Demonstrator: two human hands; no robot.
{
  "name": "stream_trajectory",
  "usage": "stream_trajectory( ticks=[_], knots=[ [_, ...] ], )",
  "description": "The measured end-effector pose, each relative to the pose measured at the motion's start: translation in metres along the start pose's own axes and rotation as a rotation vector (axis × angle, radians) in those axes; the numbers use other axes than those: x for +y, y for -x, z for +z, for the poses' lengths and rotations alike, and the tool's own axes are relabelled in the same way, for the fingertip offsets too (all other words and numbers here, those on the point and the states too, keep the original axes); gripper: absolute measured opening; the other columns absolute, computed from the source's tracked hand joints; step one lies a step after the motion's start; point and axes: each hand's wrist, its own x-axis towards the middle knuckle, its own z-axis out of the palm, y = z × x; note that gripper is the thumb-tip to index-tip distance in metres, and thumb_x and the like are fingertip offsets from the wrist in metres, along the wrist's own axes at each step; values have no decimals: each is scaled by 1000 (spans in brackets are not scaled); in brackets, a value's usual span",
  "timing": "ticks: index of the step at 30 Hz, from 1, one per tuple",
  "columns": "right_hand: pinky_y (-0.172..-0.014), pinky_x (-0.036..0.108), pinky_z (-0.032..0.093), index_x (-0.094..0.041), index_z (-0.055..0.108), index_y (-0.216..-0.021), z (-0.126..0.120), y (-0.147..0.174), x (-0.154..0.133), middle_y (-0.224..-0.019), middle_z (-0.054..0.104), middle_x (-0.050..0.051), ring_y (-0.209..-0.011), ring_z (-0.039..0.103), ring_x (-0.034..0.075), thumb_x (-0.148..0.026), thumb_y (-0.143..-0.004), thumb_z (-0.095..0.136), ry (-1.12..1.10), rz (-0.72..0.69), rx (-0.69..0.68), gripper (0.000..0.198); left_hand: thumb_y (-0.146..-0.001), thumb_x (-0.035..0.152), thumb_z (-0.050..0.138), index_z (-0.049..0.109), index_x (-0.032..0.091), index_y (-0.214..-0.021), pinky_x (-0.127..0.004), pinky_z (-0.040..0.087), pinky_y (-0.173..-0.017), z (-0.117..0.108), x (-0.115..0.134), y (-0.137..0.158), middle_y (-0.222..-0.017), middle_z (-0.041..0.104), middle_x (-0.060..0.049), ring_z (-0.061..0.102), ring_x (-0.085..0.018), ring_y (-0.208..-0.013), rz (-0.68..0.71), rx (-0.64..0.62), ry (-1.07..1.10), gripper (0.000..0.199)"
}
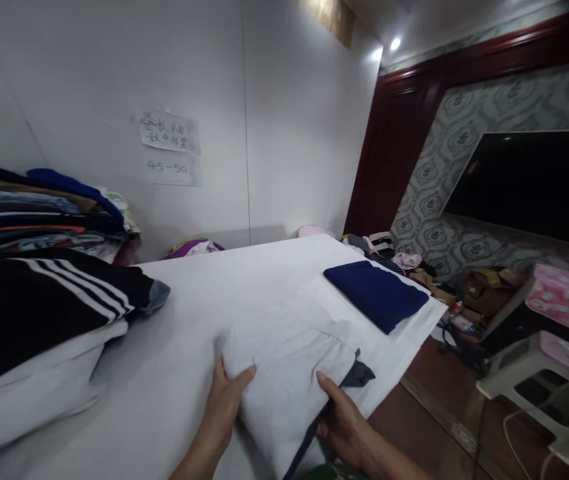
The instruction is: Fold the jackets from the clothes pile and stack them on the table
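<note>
Garment [284, 360] before us, we stretch both forearms forward over the counter [164, 387], wrists angled inward. It lies between our left hand [227, 397] and right hand [340, 417], beyond our wrists. Each hand is partly closed, thumb on top, gripping one side of the pale fabric.
</note>
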Motion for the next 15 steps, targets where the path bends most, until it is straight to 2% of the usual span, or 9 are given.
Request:
stream_trajectory(
  ticks=[4,8,12,14,15],
  knots=[
    [-85,41,54,-18,63,-108,6,-2,0,-98,73,6,-102,65,27,-44,-72,73,-120,-24,6,46,-75,31,68,36,21,-139,-34,53,-90,0,-2,-2,-127,60,-11,63,-23,-108,-17,20,-20,72],
    [-88,39,53,-17,65,-101,15,-4,-8,-97,73,6,-102,65,27,-32,-64,76,-121,-79,13,41,-71,37,71,41,24,-137,-36,52,-92,-3,3,-1,-129,60,-9,60,-25,-113,-49,47,-34,74],
    [-88,39,53,-17,65,-100,32,-4,-29,-92,73,5,-99,65,27,-28,-63,74,-96,-103,-66,39,-65,56,71,46,35,-133,-41,56,-78,-9,16,3,-132,59,-5,61,-29,-112,-148,63,-15,77],
    [-88,39,52,-15,64,-100,44,-7,-42,-92,73,6,-100,65,26,-25,-64,71,-111,-107,-106,39,-65,66,66,49,39,-130,-40,57,-73,-13,20,3,-131,61,-3,63,-29,-108,-126,45,13,73],
    [-89,39,52,-14,64,-99,49,-8,-48,-92,73,7,-101,64,26,-25,-64,71,-119,-101,-126,37,-66,71,60,52,40,-127,-39,57,-71,-16,19,2,-127,63,-2,65,-29,-105,-86,75,2,69]
  ],
)
